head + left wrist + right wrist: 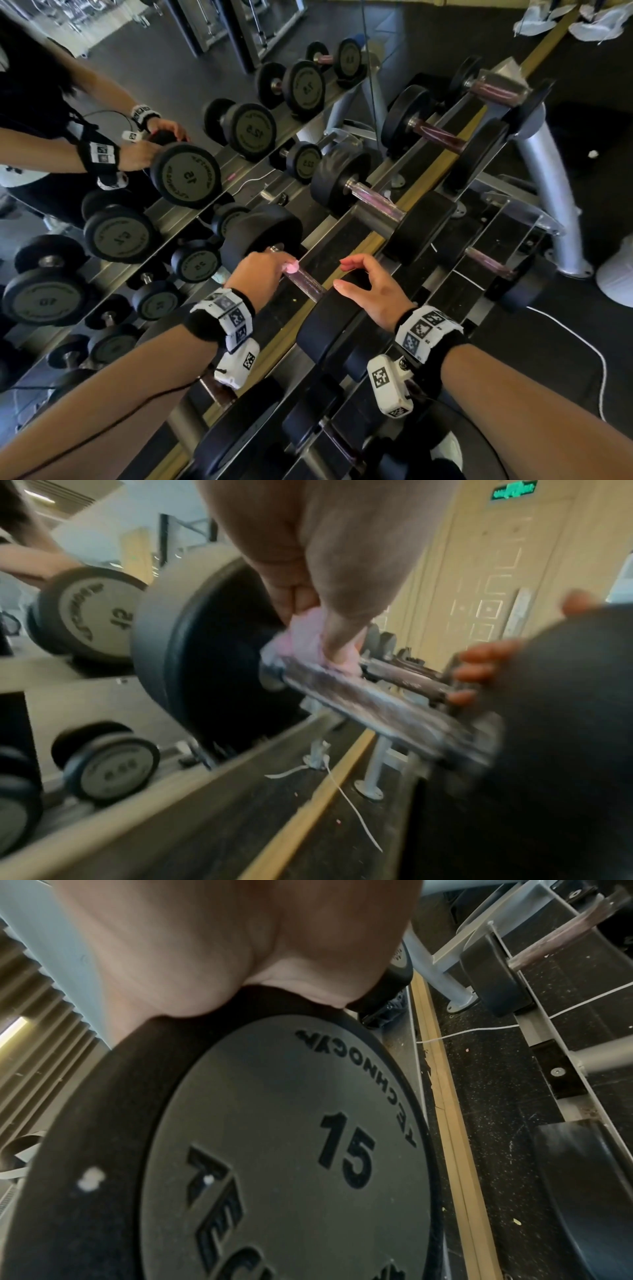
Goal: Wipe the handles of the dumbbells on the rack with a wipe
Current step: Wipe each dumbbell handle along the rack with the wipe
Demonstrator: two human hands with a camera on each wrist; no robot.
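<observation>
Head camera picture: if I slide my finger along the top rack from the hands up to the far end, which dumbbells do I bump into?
The 15 dumbbell under both hands, left hand pressing the pink wipe on its handle → second dumbbell → third dumbbell → fourth dumbbell.

A crumpled pink wipe (290, 266) is pressed on the far end of the shiny handle (310, 285) of a black 15 dumbbell (329, 318), which lies across the rack (346, 240) beside further black dumbbells (387, 205)
</observation>
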